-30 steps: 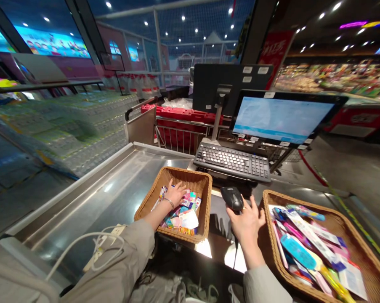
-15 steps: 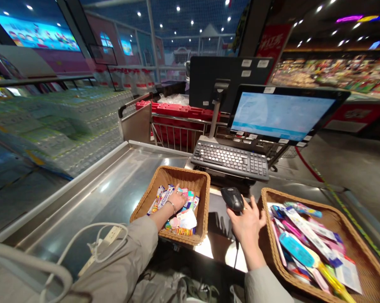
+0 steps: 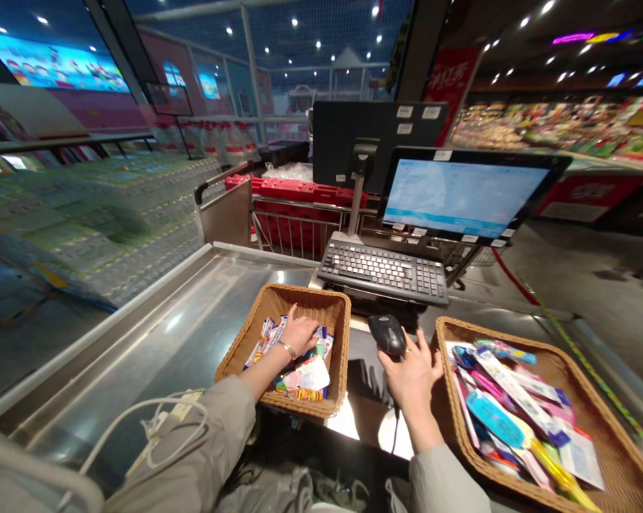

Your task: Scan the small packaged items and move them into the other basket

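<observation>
My left hand [image 3: 300, 335], a bracelet at its wrist, reaches into the left wicker basket [image 3: 344, 356]. Its thumb sticks up and its fingers spread over small packaged items [image 3: 265, 338]; I see nothing lifted in it. A white card-like pack [image 3: 313, 374] lies just below the hand. My right hand [image 3: 413, 374] grips a black handheld barcode scanner [image 3: 388, 333], with some fingers loosely spread and a cable hanging below. To its right, a larger wicker basket [image 3: 443, 356] contains packaged toothbrushes [image 3: 516, 388] and a blue-and-yellow brush-shaped item [image 3: 497, 417].
A keyboard [image 3: 382, 271] and a lit monitor [image 3: 465, 196] stand beyond the baskets. The steel counter [image 3: 193, 320] has a raised edge at left. A white cable [image 3: 139, 406] loops beside my left sleeve. Carts with red crates [image 3: 300, 191] stand behind.
My left hand has shifted slightly within the basket, its thumb now lifted higher. The right hand still holds the scanner. The whole view has turned a little to the right.
</observation>
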### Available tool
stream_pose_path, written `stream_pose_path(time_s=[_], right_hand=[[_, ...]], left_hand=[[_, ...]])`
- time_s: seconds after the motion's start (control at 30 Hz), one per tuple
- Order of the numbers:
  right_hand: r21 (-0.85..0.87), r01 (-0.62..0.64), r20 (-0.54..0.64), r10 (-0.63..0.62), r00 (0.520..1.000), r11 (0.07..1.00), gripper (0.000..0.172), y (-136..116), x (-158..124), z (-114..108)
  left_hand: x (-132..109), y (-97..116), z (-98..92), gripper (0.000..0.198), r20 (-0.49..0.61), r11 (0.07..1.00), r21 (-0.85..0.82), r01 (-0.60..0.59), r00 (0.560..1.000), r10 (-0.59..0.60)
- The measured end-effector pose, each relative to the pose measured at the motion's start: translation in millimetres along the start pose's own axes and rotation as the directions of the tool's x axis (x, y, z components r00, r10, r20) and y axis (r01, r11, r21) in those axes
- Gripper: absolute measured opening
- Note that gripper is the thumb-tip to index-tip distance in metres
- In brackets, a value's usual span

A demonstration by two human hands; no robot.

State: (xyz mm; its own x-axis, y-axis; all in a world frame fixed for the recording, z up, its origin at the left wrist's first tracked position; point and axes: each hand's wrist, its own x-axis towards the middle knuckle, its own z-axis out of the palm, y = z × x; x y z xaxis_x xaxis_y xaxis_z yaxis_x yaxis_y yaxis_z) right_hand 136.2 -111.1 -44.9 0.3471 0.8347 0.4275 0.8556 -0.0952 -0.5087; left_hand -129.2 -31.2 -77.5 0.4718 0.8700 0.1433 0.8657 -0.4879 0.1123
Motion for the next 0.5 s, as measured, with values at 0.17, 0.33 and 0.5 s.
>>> stream_pose_path(time_s=[0.17,0.33,0.5], right_hand=[[-0.002,-0.006,0.016,0.006,1.0,1.0,0.045,-1.0,0.2,-1.1],[0.013,0.001,0.035,-0.001,0.999,1.0,0.045,-3.1,-0.8,-1.2],[0.021,0.003,0.028,-0.004,1.0,1.0,0.044,-3.9,-1.3,-1.4]], left_hand=[[3.2,-3.1,-13.2,0.029,-0.002,0.917,-0.339,0.21,0.975,-0.224],[-4.1,-10.3,-8.9,0.032,0.05,0.852,-0.423,0.309,0.946,-0.319],[-12.2,-26.0,9.1,0.032,0.104,0.836,-0.377,0.398,0.915,-0.389]])
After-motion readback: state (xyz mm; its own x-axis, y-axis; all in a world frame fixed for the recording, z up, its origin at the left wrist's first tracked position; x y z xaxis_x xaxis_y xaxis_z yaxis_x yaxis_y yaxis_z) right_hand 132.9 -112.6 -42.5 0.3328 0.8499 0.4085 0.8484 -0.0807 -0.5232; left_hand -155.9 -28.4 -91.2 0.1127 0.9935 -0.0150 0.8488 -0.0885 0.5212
